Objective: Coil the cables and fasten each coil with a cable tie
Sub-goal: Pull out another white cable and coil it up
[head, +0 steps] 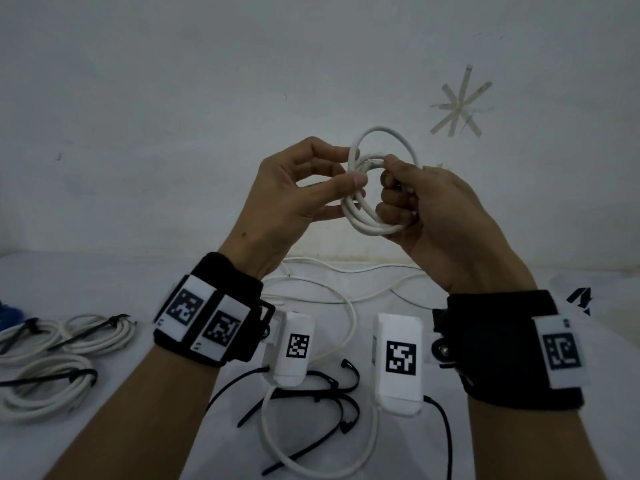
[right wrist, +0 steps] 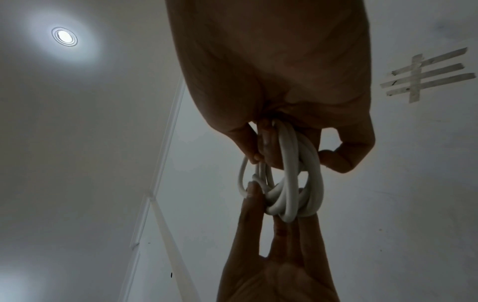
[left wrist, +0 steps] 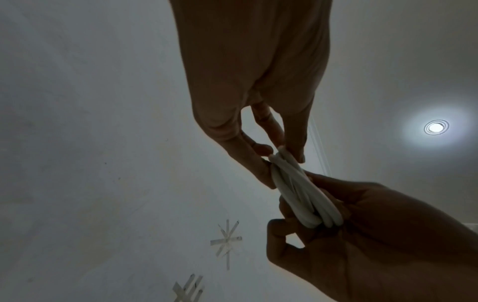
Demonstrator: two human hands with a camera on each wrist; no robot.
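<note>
Both hands are raised in front of a pale grey wall, above a white table (head: 104,282).

A coil of round white plastic cable (head: 375,188), several loops deep, is held in the air between the two hands, well above the table.

The right hand (head: 440,216) has its fingers curled through the coil and closed around the right side and bottom of the loops; the thumb presses on top. The right wrist view shows the loops bunched inside this grip (right wrist: 292,163).

The left hand (head: 294,195) pinches the left side of the coil between thumb and fingertips, the fingers mostly extended. In the left wrist view, the thumb and fingertips meet on the cable bundle (left wrist: 297,183).

On the table:
- Left edge: three finished white cable coils (head: 65,358), each crossed by a black cable tie, lying close together.
- Centre, under the wrists: a loose white cable (head: 346,299) trailing in wide curves, not coiled.
- Near the front centre: a small heap of loose black plastic cable ties (head: 325,403), overlapping each other and the loose cable.

Each wrist carries a black band with white blocks printed with square black codes (head: 204,323).

A star of pale tape strips (head: 460,102) is stuck on the wall, upper right.
</note>
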